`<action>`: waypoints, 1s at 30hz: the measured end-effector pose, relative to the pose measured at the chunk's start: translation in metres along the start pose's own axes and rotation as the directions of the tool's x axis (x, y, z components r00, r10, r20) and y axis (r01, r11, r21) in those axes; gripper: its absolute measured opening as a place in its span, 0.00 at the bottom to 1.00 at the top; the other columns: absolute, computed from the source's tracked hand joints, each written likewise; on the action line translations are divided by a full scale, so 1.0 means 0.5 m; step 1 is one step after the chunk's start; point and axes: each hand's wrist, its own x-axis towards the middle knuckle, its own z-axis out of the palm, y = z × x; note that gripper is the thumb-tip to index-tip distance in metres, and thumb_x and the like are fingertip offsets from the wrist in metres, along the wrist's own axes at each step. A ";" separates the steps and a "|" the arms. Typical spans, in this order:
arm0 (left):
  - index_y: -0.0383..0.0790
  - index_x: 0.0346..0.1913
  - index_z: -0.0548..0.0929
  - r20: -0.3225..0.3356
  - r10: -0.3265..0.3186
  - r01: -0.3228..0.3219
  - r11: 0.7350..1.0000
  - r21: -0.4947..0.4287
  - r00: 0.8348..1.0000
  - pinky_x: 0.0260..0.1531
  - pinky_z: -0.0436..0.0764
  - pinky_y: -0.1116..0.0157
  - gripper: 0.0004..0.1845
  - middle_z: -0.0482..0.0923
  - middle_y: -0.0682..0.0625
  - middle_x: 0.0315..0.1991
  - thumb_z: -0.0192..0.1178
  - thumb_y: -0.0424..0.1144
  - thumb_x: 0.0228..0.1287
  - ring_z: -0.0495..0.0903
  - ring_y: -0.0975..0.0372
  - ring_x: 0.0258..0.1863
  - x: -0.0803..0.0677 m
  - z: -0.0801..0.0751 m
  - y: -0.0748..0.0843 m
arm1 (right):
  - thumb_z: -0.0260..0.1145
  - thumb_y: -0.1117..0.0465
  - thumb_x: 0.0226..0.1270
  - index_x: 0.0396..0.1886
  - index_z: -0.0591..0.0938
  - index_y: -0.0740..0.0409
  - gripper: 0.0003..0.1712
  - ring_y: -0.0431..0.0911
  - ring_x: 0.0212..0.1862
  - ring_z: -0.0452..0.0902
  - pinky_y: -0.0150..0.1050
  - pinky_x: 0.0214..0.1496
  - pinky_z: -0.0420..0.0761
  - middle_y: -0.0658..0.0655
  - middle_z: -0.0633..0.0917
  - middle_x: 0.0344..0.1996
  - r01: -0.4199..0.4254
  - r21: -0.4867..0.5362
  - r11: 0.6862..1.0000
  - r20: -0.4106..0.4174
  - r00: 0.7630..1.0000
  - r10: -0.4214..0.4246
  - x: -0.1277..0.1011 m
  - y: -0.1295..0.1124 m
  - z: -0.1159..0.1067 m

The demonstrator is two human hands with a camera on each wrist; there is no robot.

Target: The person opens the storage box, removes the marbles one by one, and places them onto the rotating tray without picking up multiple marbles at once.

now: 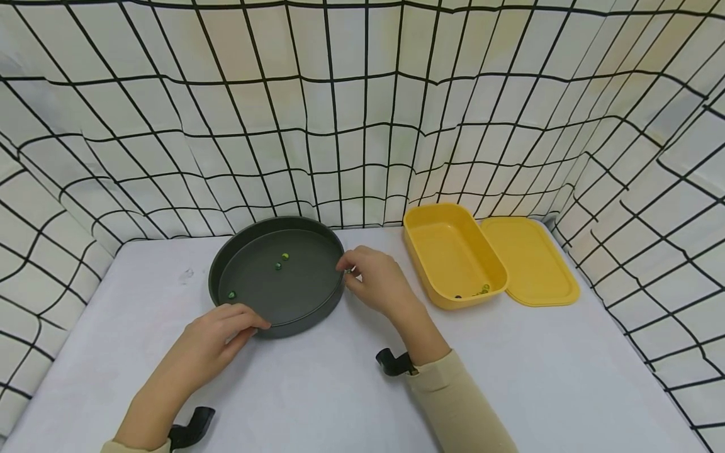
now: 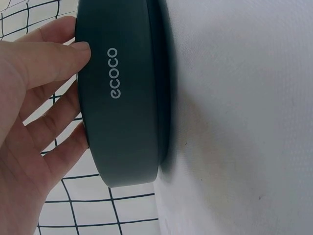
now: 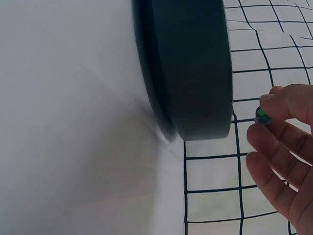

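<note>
A dark grey round pan (image 1: 306, 322) stands on the white table, with three green beads (image 1: 285, 256) lying apart on its floor. My left hand (image 1: 249, 327) rests its fingertips against the pan's near left wall; in the left wrist view the thumb and fingers (image 2: 68, 78) touch the wall marked "ecoco" (image 2: 122, 98). My right hand (image 1: 352, 272) is at the pan's right rim. The right wrist view shows it (image 3: 266, 123) pinching a small green bead (image 3: 262, 115) between thumb and forefinger, just beside the pan's wall (image 3: 195, 63).
To the right of the pan stands an open yellow box (image 1: 436, 209) with a few beads (image 1: 481, 289) in its near corner. Its yellow lid (image 1: 529, 258) lies flat beside it. Grid-patterned cloth walls (image 1: 362, 126) enclose the table on three sides.
</note>
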 end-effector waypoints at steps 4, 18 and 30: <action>0.52 0.39 0.88 -0.002 0.001 -0.001 1.000 0.001 1.000 0.46 0.74 0.82 0.20 0.82 0.67 0.39 0.72 0.23 0.48 0.80 0.73 0.42 0.000 0.001 0.000 | 0.68 0.66 0.65 0.41 0.85 0.49 0.09 0.39 0.42 0.84 0.30 0.44 0.82 0.45 0.85 0.40 0.039 -0.010 0.999 0.002 0.999 -0.039 -0.001 -0.006 0.011; 0.52 0.39 0.88 -0.011 0.009 -0.010 1.000 -0.010 1.000 0.47 0.73 0.82 0.19 0.83 0.67 0.39 0.72 0.24 0.48 0.80 0.73 0.42 0.000 0.000 0.001 | 0.69 0.64 0.64 0.40 0.85 0.49 0.07 0.36 0.37 0.80 0.28 0.39 0.80 0.43 0.84 0.37 0.140 -0.085 0.987 0.018 0.990 -0.139 -0.003 -0.032 0.040; 0.53 0.39 0.88 -0.038 0.018 -0.019 1.000 -0.023 0.999 0.46 0.76 0.78 0.23 0.83 0.66 0.39 0.74 0.21 0.45 0.81 0.69 0.39 0.003 -0.002 0.008 | 0.70 0.62 0.63 0.39 0.85 0.44 0.08 0.36 0.39 0.80 0.30 0.38 0.80 0.41 0.85 0.38 0.163 -0.130 0.978 0.021 0.987 -0.162 -0.005 -0.036 0.050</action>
